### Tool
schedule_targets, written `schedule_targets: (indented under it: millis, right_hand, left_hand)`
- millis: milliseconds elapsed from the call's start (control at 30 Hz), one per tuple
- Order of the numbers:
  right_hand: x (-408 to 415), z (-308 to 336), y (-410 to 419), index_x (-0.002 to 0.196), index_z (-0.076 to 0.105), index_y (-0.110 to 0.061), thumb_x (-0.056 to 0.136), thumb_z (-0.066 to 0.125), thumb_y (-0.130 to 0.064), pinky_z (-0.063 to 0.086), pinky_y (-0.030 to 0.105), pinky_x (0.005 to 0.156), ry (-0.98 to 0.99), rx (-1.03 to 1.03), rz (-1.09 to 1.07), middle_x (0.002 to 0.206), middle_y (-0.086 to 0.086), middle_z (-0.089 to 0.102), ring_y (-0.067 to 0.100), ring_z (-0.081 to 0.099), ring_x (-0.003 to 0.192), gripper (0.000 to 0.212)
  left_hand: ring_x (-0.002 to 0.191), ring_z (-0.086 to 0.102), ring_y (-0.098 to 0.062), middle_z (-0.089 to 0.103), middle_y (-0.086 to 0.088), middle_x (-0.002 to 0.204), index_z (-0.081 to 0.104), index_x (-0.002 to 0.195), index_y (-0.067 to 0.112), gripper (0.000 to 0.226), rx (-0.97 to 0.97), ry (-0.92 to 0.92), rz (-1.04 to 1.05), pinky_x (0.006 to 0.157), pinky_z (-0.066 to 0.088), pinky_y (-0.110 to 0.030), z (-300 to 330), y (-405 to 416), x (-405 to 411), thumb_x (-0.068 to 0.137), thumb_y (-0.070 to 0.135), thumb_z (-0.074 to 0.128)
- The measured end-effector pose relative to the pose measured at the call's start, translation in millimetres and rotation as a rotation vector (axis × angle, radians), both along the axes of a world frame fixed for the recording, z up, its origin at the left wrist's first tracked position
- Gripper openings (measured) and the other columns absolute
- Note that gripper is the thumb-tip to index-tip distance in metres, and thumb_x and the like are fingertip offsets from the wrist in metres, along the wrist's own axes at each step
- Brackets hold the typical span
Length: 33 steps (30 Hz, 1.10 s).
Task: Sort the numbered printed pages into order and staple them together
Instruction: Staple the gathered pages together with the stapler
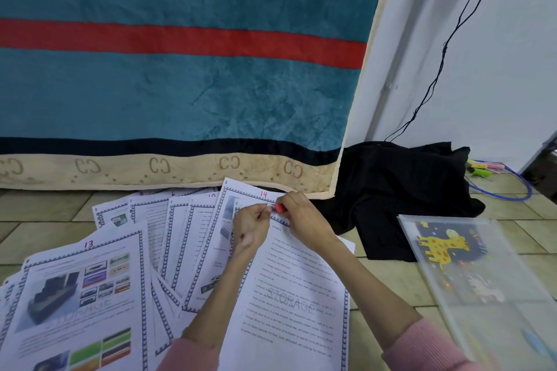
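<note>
Printed pages fanned across the tiled floor (pixel 45 214). The text page (pixel 301 289) lies nearest the centre, overlapping the page marked 14 (pixel 256 194); the page marked 13 (pixel 81 295) lies near left. Both hands meet at the text page's far edge: the right hand (pixel 301 217) pinches a small red marker (pixel 279 208), and the left hand (pixel 251 224) pinches its tip end. A giraffe-print folder (pixel 470 265) lies right.

Printed pages with blue chequered borders fan across the tiled floor, pink numbers handwritten on top. Page 13 (pixel 81 295) lies at the left, page 14 (pixel 238 208) farther back, partly under a text page watermarked STORAGE (pixel 295 295).
</note>
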State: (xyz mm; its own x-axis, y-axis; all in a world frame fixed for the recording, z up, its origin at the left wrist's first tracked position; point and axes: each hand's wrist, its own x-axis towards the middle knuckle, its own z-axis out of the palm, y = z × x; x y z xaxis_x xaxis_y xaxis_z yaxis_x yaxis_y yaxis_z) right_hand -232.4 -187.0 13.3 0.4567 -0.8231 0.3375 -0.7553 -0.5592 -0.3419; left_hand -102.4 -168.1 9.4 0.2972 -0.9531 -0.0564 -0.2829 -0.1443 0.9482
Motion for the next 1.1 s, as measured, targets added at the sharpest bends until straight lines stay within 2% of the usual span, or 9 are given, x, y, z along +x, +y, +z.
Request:
schedule_targets:
  millis: [133,233,300,400,500,600,833,1033,1100]
  right_hand:
    - [4,-6,1,0.107,0.052,-0.002,0.086,0.044,0.004,0.029,0.019,0.077,-0.029,0.071,-0.027,0.108,0.012,0.052,0.023,0.044,0.102,0.024]
    - [5,-9,1,0.107,0.051,-0.001,0.085,0.044,0.004,0.041,0.033,0.08,-0.065,0.097,-0.068,0.107,0.012,0.05,0.025,0.043,0.101,0.024]
    - [6,-10,0,0.107,0.051,-0.002,0.083,0.043,0.005,0.042,0.036,0.079,-0.05,0.118,-0.097,0.107,0.012,0.05,0.026,0.043,0.1,0.026]
    - [9,-11,3,0.098,0.055,-0.007,0.082,0.041,-0.003,0.044,0.032,0.08,0.062,-0.044,-0.178,0.096,0.008,0.057,0.024,0.053,0.091,0.022]
    - [4,-14,2,0.088,0.056,-0.011,0.083,0.032,-0.011,0.054,0.036,0.071,0.16,-0.175,-0.286,0.083,0.004,0.058,0.022,0.061,0.076,0.025]
    - [-9,-18,-7,0.109,0.05,-0.009,0.09,0.038,-0.001,0.041,0.033,0.074,0.183,-0.074,-0.286,0.107,0.006,0.052,0.024,0.054,0.095,0.023]
    - [-48,-33,-10,0.114,0.046,-0.003,0.096,0.043,-0.013,0.042,0.038,0.08,-0.104,0.254,-0.766,0.12,0.016,0.047,0.032,0.047,0.108,0.02]
    - [-71,-52,0,0.126,0.049,-0.004,0.094,0.052,-0.017,0.037,0.034,0.092,-0.189,0.379,-0.674,0.126,0.017,0.047,0.03,0.04,0.117,0.034]
    - [-72,-46,7,0.129,0.049,-0.007,0.095,0.05,-0.023,0.036,0.035,0.098,-0.367,0.303,-0.674,0.128,0.015,0.047,0.03,0.039,0.122,0.037]
  left_hand:
    - [0.081,0.059,-0.015,0.065,-0.005,0.079,0.071,0.092,0.006,0.017,-0.017,-0.081,0.016,0.075,0.046,-0.025,-1,2,-2,0.091,0.014,0.056]
    - [0.082,0.058,-0.01,0.067,-0.004,0.087,0.07,0.099,0.002,0.02,-0.03,-0.052,0.001,0.062,0.042,-0.014,1,2,-3,0.092,0.014,0.056]
    - [0.085,0.059,-0.009,0.069,-0.006,0.095,0.069,0.103,0.001,0.021,-0.022,-0.04,-0.016,0.064,0.041,-0.011,4,1,-3,0.092,0.014,0.056]
    - [0.082,0.057,-0.009,0.067,-0.004,0.086,0.07,0.101,0.002,0.022,0.006,-0.045,-0.034,0.057,0.041,-0.008,4,-2,-2,0.091,0.016,0.056]
    - [0.084,0.057,-0.012,0.067,-0.007,0.086,0.07,0.1,0.0,0.022,0.046,-0.053,-0.003,0.072,0.041,-0.016,1,-3,1,0.091,0.015,0.056]
    - [0.102,0.063,-0.019,0.07,-0.011,0.108,0.068,0.107,0.001,0.024,0.071,-0.005,-0.024,0.082,0.043,-0.018,-4,-3,8,0.091,0.015,0.058]
    - [0.113,0.057,-0.019,0.063,-0.012,0.119,0.06,0.116,-0.006,0.036,0.065,0.139,-0.08,0.092,0.042,-0.021,-5,3,11,0.085,0.012,0.065]
    - [0.114,0.059,-0.028,0.062,-0.021,0.118,0.061,0.114,-0.008,0.038,0.092,0.142,-0.017,0.09,0.045,-0.026,2,1,12,0.081,0.008,0.07]
    - [0.114,0.059,-0.027,0.064,-0.018,0.117,0.062,0.113,-0.005,0.035,0.07,0.162,-0.011,0.09,0.044,-0.025,10,-2,18,0.082,0.009,0.069]
